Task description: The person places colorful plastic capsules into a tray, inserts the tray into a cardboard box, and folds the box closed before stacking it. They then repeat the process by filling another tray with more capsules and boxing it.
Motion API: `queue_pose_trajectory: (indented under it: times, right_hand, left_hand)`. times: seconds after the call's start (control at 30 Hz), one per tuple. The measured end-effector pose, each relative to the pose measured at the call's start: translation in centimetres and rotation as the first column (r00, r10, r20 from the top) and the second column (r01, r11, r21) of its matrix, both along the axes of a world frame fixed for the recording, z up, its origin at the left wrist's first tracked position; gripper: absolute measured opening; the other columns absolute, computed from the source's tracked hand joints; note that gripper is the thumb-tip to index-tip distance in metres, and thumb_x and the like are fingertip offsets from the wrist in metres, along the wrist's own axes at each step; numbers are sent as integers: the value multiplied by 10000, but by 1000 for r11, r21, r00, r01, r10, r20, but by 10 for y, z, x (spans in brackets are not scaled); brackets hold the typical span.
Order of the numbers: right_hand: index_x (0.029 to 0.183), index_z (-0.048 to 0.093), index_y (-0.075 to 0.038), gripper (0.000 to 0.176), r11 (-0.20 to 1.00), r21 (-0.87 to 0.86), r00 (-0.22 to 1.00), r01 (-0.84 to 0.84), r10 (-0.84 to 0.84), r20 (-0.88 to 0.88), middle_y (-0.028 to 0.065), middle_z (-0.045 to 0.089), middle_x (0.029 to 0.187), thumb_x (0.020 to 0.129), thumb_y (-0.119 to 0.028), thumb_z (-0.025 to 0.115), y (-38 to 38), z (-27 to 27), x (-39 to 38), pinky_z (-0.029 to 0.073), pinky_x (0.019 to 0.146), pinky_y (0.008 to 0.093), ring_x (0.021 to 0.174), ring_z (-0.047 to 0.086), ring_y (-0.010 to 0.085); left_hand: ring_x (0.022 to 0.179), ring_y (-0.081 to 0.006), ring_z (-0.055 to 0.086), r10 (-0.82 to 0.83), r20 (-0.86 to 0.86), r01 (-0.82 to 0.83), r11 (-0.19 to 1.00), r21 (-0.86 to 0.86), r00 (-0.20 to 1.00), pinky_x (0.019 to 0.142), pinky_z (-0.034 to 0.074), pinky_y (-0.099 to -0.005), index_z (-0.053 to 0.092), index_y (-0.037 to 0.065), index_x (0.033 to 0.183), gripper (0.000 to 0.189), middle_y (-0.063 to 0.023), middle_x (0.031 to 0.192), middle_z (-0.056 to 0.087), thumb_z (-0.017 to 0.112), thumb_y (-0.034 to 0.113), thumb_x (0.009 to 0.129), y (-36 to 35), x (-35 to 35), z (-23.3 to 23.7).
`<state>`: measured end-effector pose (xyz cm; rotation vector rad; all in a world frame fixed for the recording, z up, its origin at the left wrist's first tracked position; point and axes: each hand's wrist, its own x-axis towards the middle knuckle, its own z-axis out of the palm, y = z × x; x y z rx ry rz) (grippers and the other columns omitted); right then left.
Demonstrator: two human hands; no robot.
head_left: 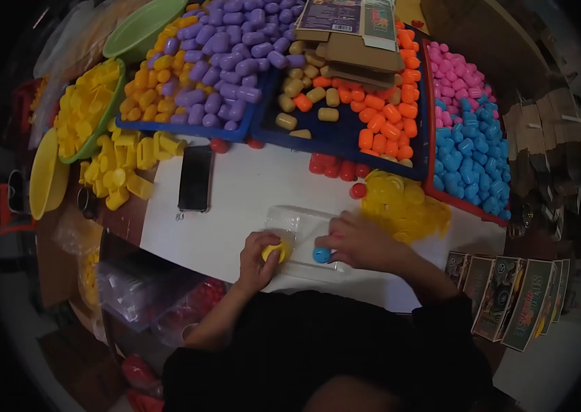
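Observation:
My left hand (pixel 257 264) is closed around a round yellow plastic piece (pixel 274 252), with the thumb across its front. To its right, my right hand (pixel 360 240) has its fingertips closed on a blue plastic capsule (pixel 322 255); the fingers hide part of it. Beneath both hands lies a clear plastic tray (pixel 307 270) on the white table surface. A pile of flat yellow pieces (pixel 400 206) sits just beyond my right hand. Several red capsules (pixel 335 167) and a single red one (pixel 358 191) lie close to that pile.
Trays at the back hold purple capsules (pixel 235 41), orange capsules (pixel 390 120), pink capsules (pixel 452 72) and blue capsules (pixel 472 158). A phone (pixel 195 178) lies left of centre. Yellow parts (pixel 122 165) spill at the left; printed boxes (pixel 527 302) stand at the right.

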<state>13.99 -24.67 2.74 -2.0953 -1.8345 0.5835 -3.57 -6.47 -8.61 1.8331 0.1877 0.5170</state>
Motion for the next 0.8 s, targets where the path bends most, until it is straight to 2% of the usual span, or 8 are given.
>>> queue_pose_trajectory:
  times: [0.17,0.23,0.37,0.47,0.6,0.7,0.73,0.8]
  right_hand:
    - [1121,563,-152,360,997,72,991,-7,-3,134,73,530,1004,791,-271,646,8,-49,-33,412,877,356,1024,475,246]
    - [1190,518,-89,411,996,63,952,63,-41,-303,119,519,1103,826,-253,615,-4,-42,-35,373,938,365,1076,452,276]
    - [1267,444,-49,499,990,-97,879,107,-139,-456,135,506,1202,865,-319,563,-19,-58,-33,330,988,380,1127,431,316]
    - [1335,369,-55,596,988,-118,817,100,-149,-558,162,452,1291,864,-369,558,-17,-50,-35,286,1028,385,1190,394,334]
    - [1357,337,-61,656,992,-97,882,76,-112,-458,170,405,1345,855,-420,559,-1,-43,-38,272,1044,385,1224,374,340]
    - [1357,341,-66,663,990,-134,893,50,-104,-438,170,408,1342,851,-433,562,-2,-37,-35,276,1042,386,1225,375,339]
    - [1358,341,-69,671,986,-160,884,55,-123,-451,170,410,1341,846,-440,566,-4,-33,-34,281,1039,386,1226,373,337]
    - [1334,375,-65,632,986,-113,878,121,-159,-452,166,451,1303,842,-399,589,-12,-16,-26,328,1001,383,1184,422,321]
  left_hand:
    - [905,-270,544,133,36,-137,975,174,990,835,386,-345,565,61,934,178,-108,940,588,597,53,760,-8,4,5]
    - [894,-265,542,192,55,-200,961,192,980,823,367,-341,561,65,929,183,-100,922,582,598,63,750,-14,4,5]
    - [891,-263,544,195,70,-206,958,202,978,808,363,-336,555,62,928,186,-94,902,580,598,65,747,-14,5,4]
    - [925,-270,531,173,27,-175,971,162,985,849,360,-353,561,61,941,179,-102,939,570,601,81,768,-12,1,7]
    - [1132,-307,421,-83,3,82,991,106,997,996,297,-380,472,24,1161,421,-172,1178,456,623,193,806,15,11,34]
    - [1141,-311,415,113,214,-169,950,264,970,991,298,-381,446,20,1184,480,-177,1177,453,625,250,802,97,72,62]
    - [1110,-322,436,279,151,-315,884,346,948,965,321,-388,469,33,1151,463,-170,1128,482,639,267,789,120,100,97]
    - [1068,-338,471,368,204,-412,680,606,907,924,366,-393,491,69,1153,461,-184,1120,498,630,331,802,202,163,101]
